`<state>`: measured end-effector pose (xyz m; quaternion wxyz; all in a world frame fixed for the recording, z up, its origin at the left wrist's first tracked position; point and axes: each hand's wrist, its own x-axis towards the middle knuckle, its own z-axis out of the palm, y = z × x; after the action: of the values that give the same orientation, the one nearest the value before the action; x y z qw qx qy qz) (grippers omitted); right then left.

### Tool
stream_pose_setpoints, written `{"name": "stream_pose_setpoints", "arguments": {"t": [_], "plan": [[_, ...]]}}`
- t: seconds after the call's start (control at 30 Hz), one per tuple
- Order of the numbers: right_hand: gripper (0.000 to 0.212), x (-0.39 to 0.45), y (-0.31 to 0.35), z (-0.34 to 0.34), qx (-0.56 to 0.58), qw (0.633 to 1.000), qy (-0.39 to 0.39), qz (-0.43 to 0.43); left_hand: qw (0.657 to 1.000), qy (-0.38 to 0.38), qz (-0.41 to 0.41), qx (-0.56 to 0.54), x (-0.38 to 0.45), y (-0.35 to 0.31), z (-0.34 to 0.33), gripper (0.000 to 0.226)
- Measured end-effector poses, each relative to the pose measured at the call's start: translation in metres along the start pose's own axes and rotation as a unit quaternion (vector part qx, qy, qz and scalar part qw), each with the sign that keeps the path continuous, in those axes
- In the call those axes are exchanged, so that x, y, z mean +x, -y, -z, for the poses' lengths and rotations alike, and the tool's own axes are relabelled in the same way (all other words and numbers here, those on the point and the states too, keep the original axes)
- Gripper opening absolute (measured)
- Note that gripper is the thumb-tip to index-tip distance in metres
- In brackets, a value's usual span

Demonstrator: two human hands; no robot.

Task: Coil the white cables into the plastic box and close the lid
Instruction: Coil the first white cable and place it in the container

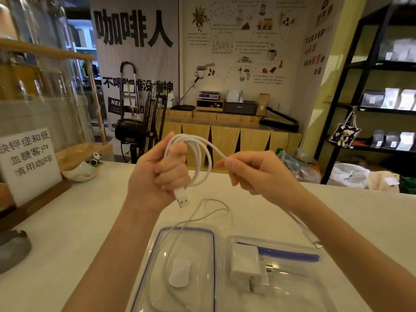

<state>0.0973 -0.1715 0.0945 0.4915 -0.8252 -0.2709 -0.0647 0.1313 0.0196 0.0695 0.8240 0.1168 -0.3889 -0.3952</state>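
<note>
My left hand [157, 176] is closed around a coil of thick white cable [202, 154], whose USB plug [182, 197] hangs below my fingers. My right hand [249, 170] pinches the same cable to the right of the coil; its free end runs down past my right wrist to a small connector [313, 239]. On the table below lies the clear lid with a blue seal [211, 251], with a thin white cable [209, 212] and a small white oval puck [180, 274] on it. To its right stands the clear plastic box [229, 244] holding a white charger block [246, 269].
The white table [78, 221] carries a printed sign on a wooden stand [29, 163] and a small bowl with a panda figure [83, 170] at the left, and a grey dish [13, 246] at the left edge. A black shelf [360, 86] stands at the right.
</note>
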Motion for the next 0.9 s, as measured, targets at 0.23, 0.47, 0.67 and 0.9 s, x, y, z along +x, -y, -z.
{"name": "stream_pose_setpoints", "arguments": {"t": [0.23, 0.47, 0.67, 0.9], "plan": [[0.034, -0.014, -0.014, -0.043, -0.11, 0.98, 0.151, -0.066, 0.974, -0.146, -0.169, 0.031, 0.003, 0.0, 0.004, 0.041], [0.028, -0.027, 0.013, -0.044, -0.345, 0.924, 0.161, 0.037, 0.758, -0.349, -0.17, 0.524, 0.01, 0.016, 0.015, 0.034], [0.027, -0.018, 0.028, -0.015, -0.381, 0.909, 0.085, 0.142, 0.685, -0.268, -0.003, 0.678, 0.013, 0.033, 0.009, 0.044], [0.035, -0.012, -0.003, -0.008, -0.274, 0.951, -0.055, 0.133, 0.812, -0.227, 0.118, 0.524, 0.016, 0.035, -0.009, 0.068]]}}
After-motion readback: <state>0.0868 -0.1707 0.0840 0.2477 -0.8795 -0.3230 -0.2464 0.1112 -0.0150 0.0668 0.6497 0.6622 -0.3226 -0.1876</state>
